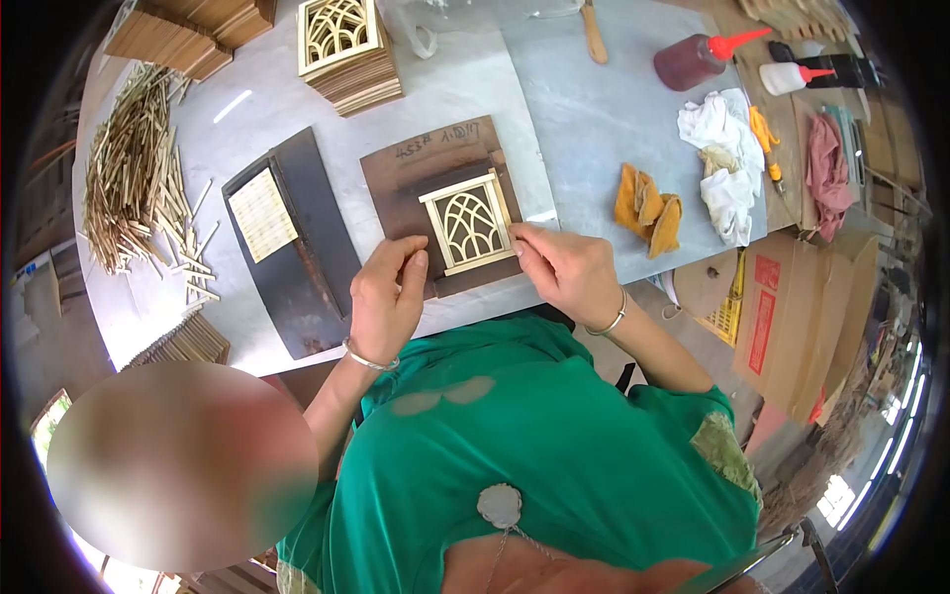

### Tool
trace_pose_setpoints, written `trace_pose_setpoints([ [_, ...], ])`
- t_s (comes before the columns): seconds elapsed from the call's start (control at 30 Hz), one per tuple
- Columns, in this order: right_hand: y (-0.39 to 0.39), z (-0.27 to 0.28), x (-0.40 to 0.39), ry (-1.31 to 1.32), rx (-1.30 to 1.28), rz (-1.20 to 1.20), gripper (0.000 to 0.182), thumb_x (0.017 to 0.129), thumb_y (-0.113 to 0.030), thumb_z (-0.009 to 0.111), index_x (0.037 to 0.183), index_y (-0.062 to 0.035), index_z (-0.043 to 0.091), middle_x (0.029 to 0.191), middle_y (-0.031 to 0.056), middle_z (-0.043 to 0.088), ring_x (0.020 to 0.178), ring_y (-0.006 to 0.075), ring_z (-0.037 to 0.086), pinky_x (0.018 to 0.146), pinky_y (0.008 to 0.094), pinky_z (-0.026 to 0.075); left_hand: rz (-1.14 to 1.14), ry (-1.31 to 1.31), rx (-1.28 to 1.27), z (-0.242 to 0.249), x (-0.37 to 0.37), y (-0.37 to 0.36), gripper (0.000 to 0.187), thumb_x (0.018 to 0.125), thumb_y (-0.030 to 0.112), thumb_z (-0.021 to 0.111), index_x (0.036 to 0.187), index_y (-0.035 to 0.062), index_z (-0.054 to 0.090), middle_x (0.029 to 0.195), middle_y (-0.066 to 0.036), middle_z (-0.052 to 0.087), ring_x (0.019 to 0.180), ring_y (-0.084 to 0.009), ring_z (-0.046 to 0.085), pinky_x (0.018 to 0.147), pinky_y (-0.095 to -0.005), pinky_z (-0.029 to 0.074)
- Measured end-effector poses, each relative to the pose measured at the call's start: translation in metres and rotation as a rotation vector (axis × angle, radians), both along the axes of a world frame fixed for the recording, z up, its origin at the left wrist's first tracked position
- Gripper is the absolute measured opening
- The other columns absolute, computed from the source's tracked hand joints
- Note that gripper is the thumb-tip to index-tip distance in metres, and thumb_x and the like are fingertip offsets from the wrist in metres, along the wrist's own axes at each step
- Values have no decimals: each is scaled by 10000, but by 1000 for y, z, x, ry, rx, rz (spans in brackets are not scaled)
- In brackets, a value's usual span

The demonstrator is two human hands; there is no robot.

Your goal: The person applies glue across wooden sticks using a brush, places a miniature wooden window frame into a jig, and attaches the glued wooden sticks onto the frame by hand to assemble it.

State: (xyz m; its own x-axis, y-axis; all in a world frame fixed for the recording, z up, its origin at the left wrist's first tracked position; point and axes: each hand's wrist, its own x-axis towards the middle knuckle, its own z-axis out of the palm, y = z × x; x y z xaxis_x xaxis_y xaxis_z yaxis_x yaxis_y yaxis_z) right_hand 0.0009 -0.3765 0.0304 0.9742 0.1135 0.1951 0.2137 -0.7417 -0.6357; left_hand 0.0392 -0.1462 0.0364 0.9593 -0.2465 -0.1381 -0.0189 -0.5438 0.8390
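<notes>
"Wood, pale and cut in arches: where does that lattice frame (469, 224) sit?"

"Between the two hands, on a brown board (391, 188) with handwriting along its far edge."

"And the left hand (388, 297)?"

"Over the board's near left corner, fingers curled, thumb and forefinger tips close together. I can't tell whether anything is pinched there."

"The right hand (577, 267)?"

"Thumb and forefinger bent at the frame's right edge, other fingers folded. Whether they grip or only press, I can't tell."

"What lies left of the left hand?"

"Just beside it, a dark board (327, 203) bearing a pale panel (262, 215); farther out, a heap of thin sticks (134, 183)."

"Beyond both hands?"

"A stack of frames (356, 84), another lattice on top."

"Right of the right hand?"

"Orange-brown cloth (648, 211) nearby, then white cloth (729, 198); farther off, a dark red bottle (688, 63) with a red nozzle."
</notes>
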Motion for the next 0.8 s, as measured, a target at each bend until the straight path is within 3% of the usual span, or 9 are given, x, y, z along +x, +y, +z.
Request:
trace_pose_setpoints([
  [0.13, 1, -4, 6, -16, -12, -13, 147, 838, -118, 668, 974, -65, 687, 681, 80, 656, 531, 214, 609, 483, 320, 461, 7, -26, 43, -1, 2, -15, 139, 876, 75, 633, 989, -4, 650, 835, -111, 587, 663, -208, 614, 631, -326, 498],
  [0.23, 3, -6, 8, -28, -4, -38, 144, 837, -123, 671, 970, -67, 684, 685, 84, 659, 536, 219, 617, 487, 324, 464, 106, 69, -2, -4, 1, -19, 133, 882, 73, 649, 982, -16, 650, 832, -51, 587, 646, -104, 531, 598, -261, 452],
  [0.37, 4, -6, 8, 16, 2, -44, 148, 840, -136, 671, 971, -67, 682, 674, 88, 654, 537, 230, 622, 491, 331, 467, 146, 104, -51, -12, -2, -19, 131, 881, 74, 655, 973, -18, 642, 869, -50, 586, 645, -102, 528, 596, -254, 451],
  [0.43, 5, -4, 9, 16, 9, -53, 150, 843, -142, 670, 972, -67, 681, 665, 89, 649, 536, 235, 620, 491, 333, 466, 40, -67, -68, -12, -4, -24, 141, 879, 75, 658, 984, -16, 635, 904, -54, 582, 660, -106, 532, 610, -249, 454],
  [0.47, 6, -2, 9, 30, 3, -58, 144, 847, -148, 666, 966, -68, 679, 654, 92, 644, 534, 238, 619, 490, 336, 464, 59, -29, -114, -8, -5, -29, 141, 876, 67, 657, 989, -12, 630, 916, -56, 570, 700, -105, 544, 629, -250, 462],
  [0.53, 6, -1, 10, 37, -11, -59, 139, 851, -153, 662, 959, -68, 678, 643, 95, 638, 533, 241, 618, 490, 339, 463, 185, 44, -98, -9, -3, -25, 163, 836, 87, 679, 971, 2, 644, 930, -113, 578, 724, -191, 614, 650, -305, 500],
  [0.7, 8, -7, 8, 32, -22, -70, 121, 863, -164, 650, 944, -75, 662, 604, 94, 613, 515, 244, 607, 484, 347, 454, 87, -167, 119, -13, -3, -16, 175, 829, 99, 675, 960, -12, 642, 917, -119, 580, 764, -237, 611, 683, -355, 506],
  [0.77, 9, -7, 9, 44, -30, -68, 121, 864, -164, 648, 947, -77, 660, 599, 92, 609, 511, 245, 604, 483, 347, 452, 115, -73, 41, -14, -6, -24, 173, 828, 99, 672, 958, -13, 645, 907, -119, 581, 744, -229, 607, 678, -347, 507],
  [0.8, 9, -6, 9, 59, -42, -74, 121, 866, -164, 647, 951, -78, 658, 594, 90, 606, 506, 245, 601, 482, 347, 450, 122, -90, 38, -15, -5, -24, 168, 844, 81, 677, 980, -13, 649, 879, -84, 578, 690, -160, 594, 632, -290, 496],
])
